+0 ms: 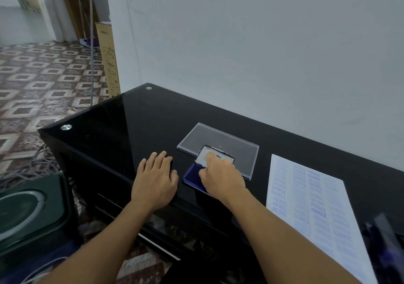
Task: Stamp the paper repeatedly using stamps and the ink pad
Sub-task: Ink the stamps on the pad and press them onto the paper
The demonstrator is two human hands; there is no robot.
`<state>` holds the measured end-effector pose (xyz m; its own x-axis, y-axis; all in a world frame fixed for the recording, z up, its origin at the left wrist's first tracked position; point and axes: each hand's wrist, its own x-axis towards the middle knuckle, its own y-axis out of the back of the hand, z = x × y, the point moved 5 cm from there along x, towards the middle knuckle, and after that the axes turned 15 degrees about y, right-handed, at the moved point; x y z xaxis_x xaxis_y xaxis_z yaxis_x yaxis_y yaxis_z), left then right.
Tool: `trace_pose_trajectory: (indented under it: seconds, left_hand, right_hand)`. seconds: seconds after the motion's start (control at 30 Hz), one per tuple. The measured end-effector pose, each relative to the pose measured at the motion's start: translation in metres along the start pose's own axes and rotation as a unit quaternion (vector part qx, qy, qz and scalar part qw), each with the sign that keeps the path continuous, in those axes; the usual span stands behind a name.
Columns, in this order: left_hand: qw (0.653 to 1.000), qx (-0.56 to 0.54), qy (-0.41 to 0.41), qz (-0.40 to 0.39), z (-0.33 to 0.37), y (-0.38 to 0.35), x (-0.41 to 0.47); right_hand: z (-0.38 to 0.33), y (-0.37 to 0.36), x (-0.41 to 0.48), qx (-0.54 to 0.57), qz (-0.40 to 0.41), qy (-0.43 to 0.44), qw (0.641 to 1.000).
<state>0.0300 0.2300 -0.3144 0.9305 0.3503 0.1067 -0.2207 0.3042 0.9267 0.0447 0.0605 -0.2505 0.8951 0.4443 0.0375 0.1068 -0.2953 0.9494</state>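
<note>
On the blue ink pad (pixel 192 176), stamp (pixel 204 153) within curled fingers (pixel 215 161) of right hand (pixel 221 175); left hand (pixel 156 177) flat.

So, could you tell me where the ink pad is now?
Head view: the blue ink pad lies on the black table under the right hand, between the left hand and the stamped paper, in front of the clear plastic tray.
</note>
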Motion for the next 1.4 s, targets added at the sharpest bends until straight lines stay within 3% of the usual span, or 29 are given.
trace_pose_trajectory:
  seconds: [0.37,0.57,0.9,1.17,1.4]
  left_hand:
    - [0.999,-0.026,0.002,-0.041,-0.001,0.002,0.002]
    - [0.994,-0.085,0.015,-0.061,0.005,0.016,0.009]
    - [0.988,-0.133,-0.040,-0.070,0.055,0.045,-0.020]
    - [0.977,-0.154,-0.141,-0.042,0.132,0.056,-0.063]
    - [0.967,-0.154,-0.189,-0.077,0.174,0.048,-0.093]
  right_hand:
    - [-0.007,0.001,-0.013,-0.026,0.029,0.010,0.999]
    - [-0.005,0.002,-0.015,0.022,-0.006,0.012,1.000]
    - [0.016,0.037,-0.063,0.027,0.087,0.010,0.996]
    - [0.064,0.074,-0.125,0.019,0.106,-0.072,0.992]
    - [0.110,0.102,-0.170,0.009,0.113,-0.139,0.984]
